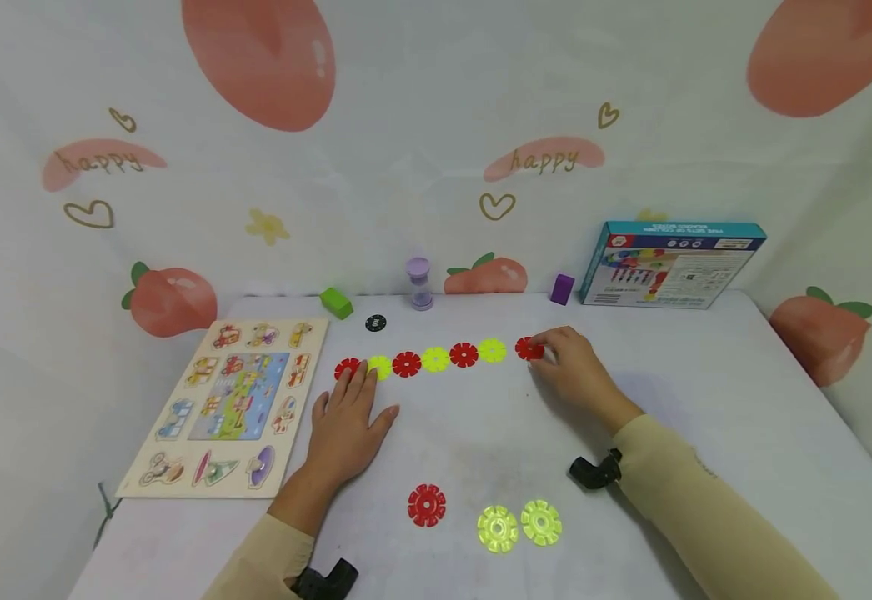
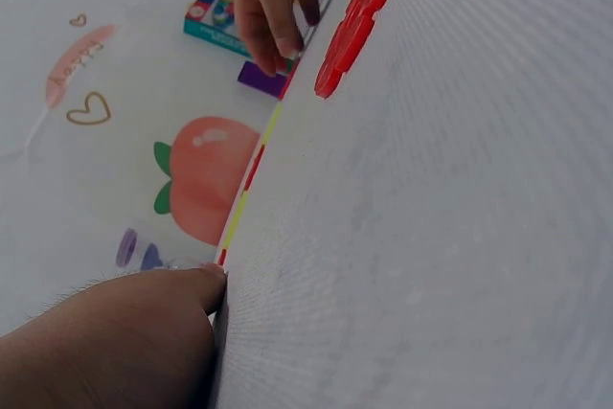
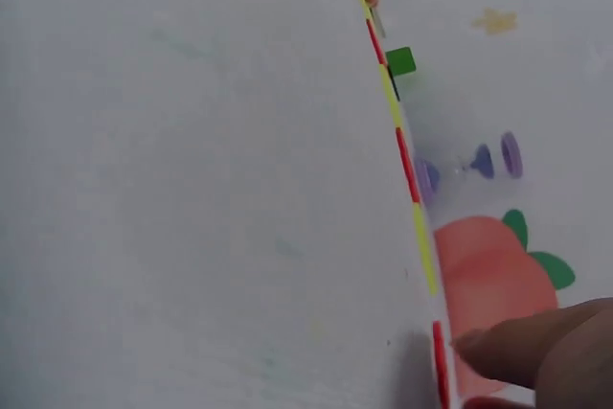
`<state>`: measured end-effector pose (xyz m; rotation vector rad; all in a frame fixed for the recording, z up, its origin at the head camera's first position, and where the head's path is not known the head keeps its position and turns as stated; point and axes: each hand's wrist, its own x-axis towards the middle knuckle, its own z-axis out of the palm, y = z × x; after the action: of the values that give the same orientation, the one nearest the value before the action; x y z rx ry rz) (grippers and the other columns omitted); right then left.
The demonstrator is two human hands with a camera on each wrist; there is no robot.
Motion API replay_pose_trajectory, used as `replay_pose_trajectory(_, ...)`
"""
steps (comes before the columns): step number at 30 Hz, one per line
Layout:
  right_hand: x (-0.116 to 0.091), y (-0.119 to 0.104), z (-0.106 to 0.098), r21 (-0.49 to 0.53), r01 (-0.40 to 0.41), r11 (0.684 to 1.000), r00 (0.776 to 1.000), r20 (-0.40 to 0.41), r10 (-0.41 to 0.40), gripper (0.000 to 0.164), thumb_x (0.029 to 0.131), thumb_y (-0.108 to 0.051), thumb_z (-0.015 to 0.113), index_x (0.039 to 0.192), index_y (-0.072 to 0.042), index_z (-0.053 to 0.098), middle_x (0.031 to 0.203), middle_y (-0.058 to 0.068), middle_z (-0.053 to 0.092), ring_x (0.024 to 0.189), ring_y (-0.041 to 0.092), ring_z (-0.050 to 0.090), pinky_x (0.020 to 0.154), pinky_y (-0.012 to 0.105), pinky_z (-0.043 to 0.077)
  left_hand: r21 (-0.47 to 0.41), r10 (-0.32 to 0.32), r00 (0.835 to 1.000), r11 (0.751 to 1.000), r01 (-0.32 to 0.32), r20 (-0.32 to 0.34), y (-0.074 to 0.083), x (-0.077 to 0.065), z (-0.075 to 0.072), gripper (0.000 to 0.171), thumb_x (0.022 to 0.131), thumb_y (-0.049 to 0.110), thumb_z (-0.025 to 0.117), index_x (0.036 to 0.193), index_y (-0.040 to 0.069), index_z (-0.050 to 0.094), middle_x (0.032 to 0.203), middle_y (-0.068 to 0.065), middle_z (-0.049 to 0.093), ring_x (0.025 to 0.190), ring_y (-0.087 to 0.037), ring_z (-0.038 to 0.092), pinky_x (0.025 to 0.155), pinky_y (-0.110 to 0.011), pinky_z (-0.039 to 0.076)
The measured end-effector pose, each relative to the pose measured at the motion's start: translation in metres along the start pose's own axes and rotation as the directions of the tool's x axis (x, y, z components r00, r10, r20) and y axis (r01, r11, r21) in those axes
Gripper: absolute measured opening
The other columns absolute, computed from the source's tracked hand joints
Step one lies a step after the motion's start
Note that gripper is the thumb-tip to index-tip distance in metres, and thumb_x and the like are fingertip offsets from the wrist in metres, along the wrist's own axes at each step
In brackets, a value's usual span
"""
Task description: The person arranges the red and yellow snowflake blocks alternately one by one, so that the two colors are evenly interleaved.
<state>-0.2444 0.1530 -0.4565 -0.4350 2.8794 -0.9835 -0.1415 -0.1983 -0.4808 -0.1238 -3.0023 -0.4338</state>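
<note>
A row of red and yellow-green flower-shaped plastic discs lies across the white table, colours alternating. My right hand (image 1: 577, 372) is at the row's right end, thumb and fingers pinching the edge of a red disc (image 1: 528, 348). A small gap separates that disc from the adjacent yellow-green disc (image 1: 492, 351). At the left end, my left hand (image 1: 349, 427) lies palm down with fingers extended. Its fingertips partly cover a red disc (image 1: 344, 366) and reach the edge of a yellow-green disc (image 1: 381, 367).
Nearer the front lie a loose red disc (image 1: 426, 506) and two yellow-green discs (image 1: 498, 528). A wooden picture puzzle (image 1: 301, 333) is on the left. Along the back stand a green block (image 1: 336, 303), black chip (image 1: 376, 323), sand timer (image 1: 419, 283), purple block (image 1: 562, 289) and box (image 1: 669, 267).
</note>
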Motion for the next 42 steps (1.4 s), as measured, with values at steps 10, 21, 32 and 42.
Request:
replay_pose_trajectory(10, -0.01, -0.016, 0.006, -0.327, 0.103, 0.94, 0.981, 0.189, -0.042, 0.063, 0.093, -0.042, 0.059, 0.147, -0.017, 0.041, 0.154, 0.002, 0.029, 0.14, 0.036, 0.017, 0.097, 0.062, 0.029, -0.006, -0.005, 1.0, 1.0, 0.005, 0.0, 0.0, -0.002, -0.003, 0.076, 0.092, 0.052, 0.053, 0.151, 0.012, 0.029, 0.157, -0.008, 0.019, 0.143, -0.031, 0.009, 0.106, -0.061, 0.01)
replay_pose_trajectory(21, -0.009, -0.022, 0.012, -0.351, 0.066, 0.934, 0.981, 0.196, 0.005, 0.072, 0.088, -0.054, 0.059, 0.15, -0.024, 0.034, 0.157, 0.0, 0.021, 0.14, 0.038, 0.011, 0.096, 0.065, 0.02, -0.006, 0.0, 1.0, 1.0, 0.0, 0.003, -0.002, -0.001, 0.0, 0.075, 0.092, 0.054, 0.051, 0.152, 0.013, 0.028, 0.157, -0.007, 0.019, 0.143, -0.03, 0.008, 0.107, -0.061, 0.01)
replay_pose_trajectory(32, -0.019, -0.029, 0.007, -0.277, 0.117, 0.954, 0.985, 0.154, -0.077, 0.069, 0.09, -0.057, 0.054, 0.15, -0.029, 0.033, 0.153, 0.002, 0.032, 0.138, 0.036, 0.02, 0.095, 0.065, 0.02, -0.006, -0.003, 1.0, 1.0, 0.003, 0.004, -0.002, -0.001, 0.002, 0.076, 0.092, 0.054, 0.052, 0.152, 0.013, 0.028, 0.158, -0.007, 0.018, 0.143, -0.03, 0.008, 0.107, -0.061, 0.009)
replay_pose_trajectory(42, -0.085, -0.029, -0.004, 0.447, 0.094, 0.89, 0.938, 0.258, -0.229, 0.055, 0.092, -0.027, 0.065, 0.142, -0.028, 0.041, 0.127, 0.002, 0.056, 0.109, 0.021, 0.055, 0.088, 0.04, 0.048, 0.0, 0.002, 1.0, 1.0, -0.002, -0.004, -0.001, -0.001, 0.001, 0.076, 0.092, 0.054, 0.052, 0.151, 0.013, 0.029, 0.157, -0.008, 0.018, 0.143, -0.03, 0.008, 0.107, -0.061, 0.01)
